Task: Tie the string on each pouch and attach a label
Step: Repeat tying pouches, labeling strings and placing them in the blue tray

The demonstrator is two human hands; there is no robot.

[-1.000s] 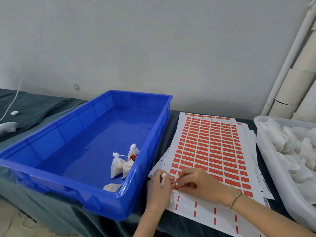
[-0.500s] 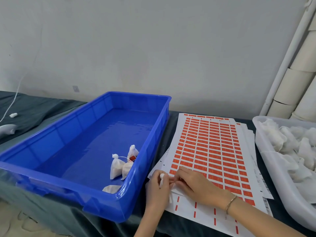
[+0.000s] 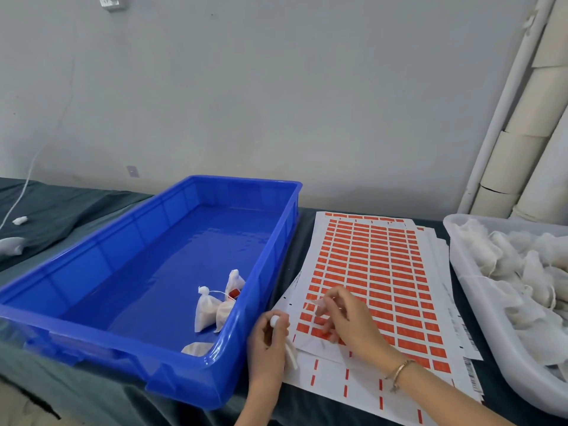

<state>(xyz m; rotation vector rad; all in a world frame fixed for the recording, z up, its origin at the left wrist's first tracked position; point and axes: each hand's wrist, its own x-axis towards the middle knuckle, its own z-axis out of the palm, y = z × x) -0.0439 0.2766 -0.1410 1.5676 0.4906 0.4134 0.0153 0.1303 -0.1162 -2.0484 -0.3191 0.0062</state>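
Low at six o'clock of the head view, the left hand [image 3: 268, 344] is curled round a small white pouch [image 3: 274, 320]. Its gathered top pokes out above the fist, and its lower end shows under the fingers. Just at that hand's three o'clock, the right hand [image 3: 349, 322] is over the near rows of the label sheet [image 3: 384, 265]. Its fingers are bent and the lower fingertips touch the red labels [image 3: 408, 312]. Something pale sits at the thumb and forefinger, but it is blurred, so I cannot tell whether this hand pinches a label or holds nothing. A thin bracelet [image 3: 399, 368] circles the right wrist. The sheet lies flat on top of other sheets, its labels in tight rows, and the nearest rows are partly stripped to bare backing.

At nine o'clock from the hands, just beside the left one, stands a blue crate [image 3: 123, 344]. By its near right corner lie finished pouches [image 3: 205, 312], tied at the neck, one with a red tag [image 3: 234, 293] on its string. At three o'clock from the sheets, a white tray [image 3: 498, 336] holds a heap of loose pouches [image 3: 522, 272]. All of it rests on a dark green cloth [image 3: 61, 210]. Toward one o'clock, cardboard tubes [image 3: 541, 112] and a white pipe [image 3: 504, 99] stand against the grey wall [image 3: 276, 87]. Far off at nine o'clock, a white cable [image 3: 18, 195] trails onto the cloth.
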